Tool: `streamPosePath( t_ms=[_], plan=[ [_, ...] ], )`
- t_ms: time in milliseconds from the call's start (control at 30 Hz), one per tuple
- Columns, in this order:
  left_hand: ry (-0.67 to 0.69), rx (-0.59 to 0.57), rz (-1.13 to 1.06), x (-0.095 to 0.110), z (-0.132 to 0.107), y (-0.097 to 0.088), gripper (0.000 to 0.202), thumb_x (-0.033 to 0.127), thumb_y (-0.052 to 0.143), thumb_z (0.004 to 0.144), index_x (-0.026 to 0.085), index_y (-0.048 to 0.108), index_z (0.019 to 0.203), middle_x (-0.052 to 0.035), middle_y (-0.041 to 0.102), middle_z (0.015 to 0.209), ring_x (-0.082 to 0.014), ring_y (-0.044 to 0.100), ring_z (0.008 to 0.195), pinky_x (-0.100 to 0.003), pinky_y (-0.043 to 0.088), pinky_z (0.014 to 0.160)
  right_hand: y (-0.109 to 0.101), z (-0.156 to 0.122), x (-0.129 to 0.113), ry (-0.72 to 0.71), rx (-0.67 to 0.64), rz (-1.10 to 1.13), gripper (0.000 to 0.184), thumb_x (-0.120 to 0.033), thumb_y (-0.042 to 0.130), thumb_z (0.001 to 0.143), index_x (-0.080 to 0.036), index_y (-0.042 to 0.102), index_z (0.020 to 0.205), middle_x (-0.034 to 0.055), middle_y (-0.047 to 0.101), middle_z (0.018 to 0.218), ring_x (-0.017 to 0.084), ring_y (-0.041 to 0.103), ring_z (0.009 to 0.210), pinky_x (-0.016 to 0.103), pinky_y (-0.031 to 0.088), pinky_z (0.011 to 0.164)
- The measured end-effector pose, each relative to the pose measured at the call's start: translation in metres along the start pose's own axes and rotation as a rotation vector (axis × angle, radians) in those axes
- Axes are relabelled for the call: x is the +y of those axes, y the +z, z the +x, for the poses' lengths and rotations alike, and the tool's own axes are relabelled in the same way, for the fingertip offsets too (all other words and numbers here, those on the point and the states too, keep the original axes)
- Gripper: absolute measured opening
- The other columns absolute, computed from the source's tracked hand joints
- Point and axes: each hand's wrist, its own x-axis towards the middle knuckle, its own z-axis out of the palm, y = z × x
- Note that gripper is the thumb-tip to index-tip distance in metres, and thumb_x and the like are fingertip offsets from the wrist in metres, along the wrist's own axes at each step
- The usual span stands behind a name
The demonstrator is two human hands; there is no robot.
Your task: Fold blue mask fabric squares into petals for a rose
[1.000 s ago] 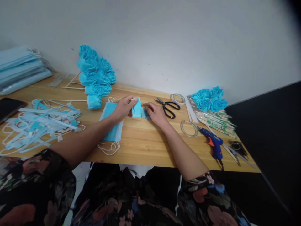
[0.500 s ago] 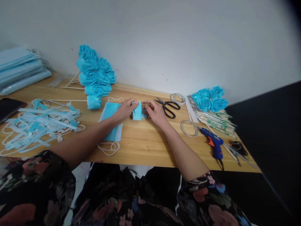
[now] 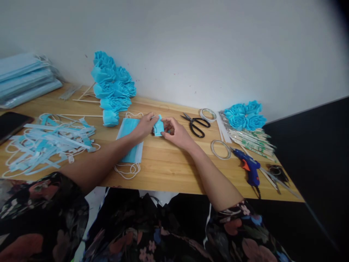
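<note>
A small folded piece of light-blue mask fabric [image 3: 158, 128] is held up between my two hands, above the middle of the table. My left hand [image 3: 147, 126] pinches it from the left, thumb on its near face. On the other side my right hand [image 3: 176, 133] has its curled fingers and thumb at the fabric's right edge; part of the piece is hidden behind those fingers. Under my left wrist lies a flat blue face mask [image 3: 130, 136] with white ear loops. Black-handled scissors [image 3: 196, 124] rest just right of my right hand.
Cut mask strips and loops [image 3: 54, 143] form a heap on the left. Blue fabric roses [image 3: 113, 87] stand behind, more roses [image 3: 244, 115] at right. Tape rolls [image 3: 220, 150], a blue glue gun [image 3: 248, 165], wrapped sticks [image 3: 253, 142], stacked masks [image 3: 24, 80] and a phone [image 3: 12, 125] surround the work.
My right hand has moved left and closed onto the fabric's right edge. The piece now looks narrower and slightly tilted. The view has shifted a little.
</note>
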Motion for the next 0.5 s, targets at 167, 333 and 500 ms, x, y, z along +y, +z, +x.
streamPosePath(
  t_ms=[167,333,500],
  plan=[
    [-0.047,-0.03,-0.033,0.002,0.001,0.001,0.025,0.03,0.057,0.097,0.019,0.051,0.076,0.004,0.048,0.063,-0.0097,0.048,0.053,-0.02,0.041,0.05,0.002,0.002,0.005,0.022,0.05,-0.023,0.034,-0.029,0.063,0.083,-0.021,0.061,0.115,0.0037,0.072,0.099,0.017,0.067,0.085,0.034,0.054,0.083],
    [-0.117,-0.111,-0.18,0.007,-0.001,0.003,0.021,0.038,0.061,0.096,0.018,0.054,0.095,0.001,0.059,0.073,-0.0133,0.062,0.062,-0.026,0.056,0.056,0.002,0.005,0.01,0.1,0.132,0.148,0.028,-0.033,0.059,0.086,-0.022,0.06,0.112,0.0044,0.074,0.101,0.018,0.068,0.086,0.031,0.056,0.076],
    [-0.139,-0.136,-0.249,0.008,-0.002,0.004,0.029,0.025,0.068,0.09,0.018,0.053,0.113,-0.0015,0.067,0.082,-0.0151,0.068,0.066,-0.029,0.061,0.056,0.002,0.006,0.013,0.142,0.178,0.277,0.028,-0.038,0.062,0.085,-0.023,0.058,0.107,0.0026,0.073,0.095,0.015,0.067,0.078,0.027,0.055,0.066]
  ],
)
